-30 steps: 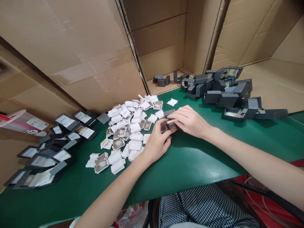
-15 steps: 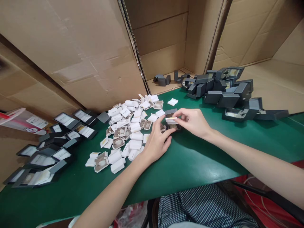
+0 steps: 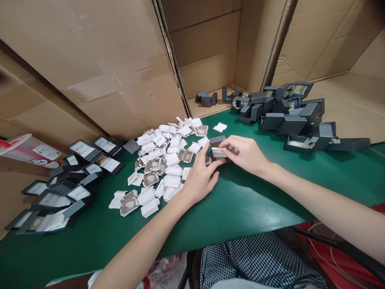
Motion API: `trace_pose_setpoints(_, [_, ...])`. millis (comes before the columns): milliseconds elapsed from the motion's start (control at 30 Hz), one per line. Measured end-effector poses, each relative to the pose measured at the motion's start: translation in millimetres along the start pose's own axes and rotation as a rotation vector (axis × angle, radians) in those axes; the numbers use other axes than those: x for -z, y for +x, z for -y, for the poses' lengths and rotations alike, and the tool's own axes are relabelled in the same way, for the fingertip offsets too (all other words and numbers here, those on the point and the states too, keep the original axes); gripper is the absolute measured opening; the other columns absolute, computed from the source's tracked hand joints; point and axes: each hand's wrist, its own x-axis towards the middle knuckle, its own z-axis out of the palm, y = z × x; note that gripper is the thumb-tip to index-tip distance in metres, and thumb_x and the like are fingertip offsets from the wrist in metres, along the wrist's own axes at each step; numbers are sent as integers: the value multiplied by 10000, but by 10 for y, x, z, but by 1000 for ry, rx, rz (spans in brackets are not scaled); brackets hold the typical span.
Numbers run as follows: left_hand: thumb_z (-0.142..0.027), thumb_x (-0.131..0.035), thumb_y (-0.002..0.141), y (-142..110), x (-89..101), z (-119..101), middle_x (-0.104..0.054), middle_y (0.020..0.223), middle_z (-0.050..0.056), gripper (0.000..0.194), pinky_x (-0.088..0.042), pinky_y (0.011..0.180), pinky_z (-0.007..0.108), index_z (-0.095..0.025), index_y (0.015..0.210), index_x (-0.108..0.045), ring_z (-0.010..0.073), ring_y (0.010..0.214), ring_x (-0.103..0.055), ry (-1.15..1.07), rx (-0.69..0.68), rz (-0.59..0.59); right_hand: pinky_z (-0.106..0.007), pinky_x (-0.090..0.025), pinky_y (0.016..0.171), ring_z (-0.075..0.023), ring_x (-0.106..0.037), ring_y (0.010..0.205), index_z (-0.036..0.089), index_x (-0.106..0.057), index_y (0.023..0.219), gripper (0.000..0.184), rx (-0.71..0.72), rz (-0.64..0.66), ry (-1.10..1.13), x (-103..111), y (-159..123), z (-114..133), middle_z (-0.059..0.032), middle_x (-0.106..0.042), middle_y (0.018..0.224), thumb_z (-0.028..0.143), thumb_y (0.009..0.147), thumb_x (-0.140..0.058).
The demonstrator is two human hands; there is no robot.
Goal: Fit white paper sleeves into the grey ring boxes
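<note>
A small dark grey hinged box (image 3: 217, 140) stands open on the green table between my two hands, its lower part mostly hidden by fingers. My left hand (image 3: 198, 176) steadies it, with the index finger along the left side and the thumb across the front. Between the thumb and fingers of my right hand (image 3: 245, 153) is the edge of a folded white card insert (image 3: 218, 149), held over the opened box. Just left of my left hand spreads a pile of white card inserts (image 3: 172, 159), some turned to show grey-brown undersides.
Several open dark boxes holding white cards (image 3: 81, 149) lie at the left, near a clear plastic tub (image 3: 30, 152). More open dark boxes (image 3: 291, 124) are heaped at the back right. Cardboard walls (image 3: 120, 60) border the green table (image 3: 255, 208). A single white insert (image 3: 220, 127) lies behind the box.
The view has shifted slightly. The white insert in my right hand has tipped, showing less of its yellowish top edge. Both hands stay at the box with nearly the same hold.
</note>
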Motion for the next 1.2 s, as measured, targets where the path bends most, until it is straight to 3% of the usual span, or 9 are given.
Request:
trace_pose_setpoints(167, [-132,-479,901,2,-3,-1,-143,1562,137,369,-377,1115,510,-232,1252,-533,320,1460,-217,-10,2,5,-259,-439,610,-151,-593,699,165,-622,926,169,114,-19,-190,-25,-29,-26,-59,-678,894,108,892,-466])
trace_pose_setpoints(333, [-139,-478,900,5,3,-3,-136,1561,144,363,-367,1125,504,-216,1250,-534,315,1459,-220,-2,-3,9,-253,-370,546,-157,-588,721,167,-593,936,134,126,-49,-403,-38,-40,8,-60,-656,927,113,886,-481])
trace_pose_setpoints(500, [-142,-478,899,7,12,-10,-160,1550,143,357,-406,1096,497,-219,1242,-539,315,1448,-242,-1,4,23,-247,-320,523,-144,-561,678,172,-580,829,87,120,-102,-408,5,-26,26,-43,-636,800,167,884,-513])
trace_pose_setpoints(733, [-155,-480,907,-3,4,1,-164,1543,149,331,-408,1095,505,-214,1227,-535,319,1438,-259,8,-2,18,-270,-238,530,-134,-571,626,196,-690,740,268,252,238,-383,122,-4,-52,-11,-688,681,268,924,-509])
trace_pose_setpoints(967, [-157,-469,913,-2,2,2,-150,1541,149,340,-414,1090,499,-215,1245,-513,315,1438,-251,9,-1,29,-283,-206,528,-139,-568,581,202,-732,658,457,145,355,-397,146,15,-27,-35,-681,611,350,964,-426])
trace_pose_setpoints(1067, [-156,-466,913,1,10,-7,-153,1535,143,345,-423,1080,497,-222,1248,-517,312,1424,-270,3,-1,31,-279,-220,528,-151,-596,599,222,-750,712,451,91,370,-398,151,21,-2,-35,-716,666,363,969,-407])
trace_pose_setpoints(1200, [-166,-476,908,11,15,-18,-341,1408,140,335,-481,1013,473,-231,1229,-544,291,1321,-387,-4,15,16,-279,-253,533,-170,-630,630,236,-761,816,392,45,324,-431,146,17,-4,-40,-746,736,333,959,-409])
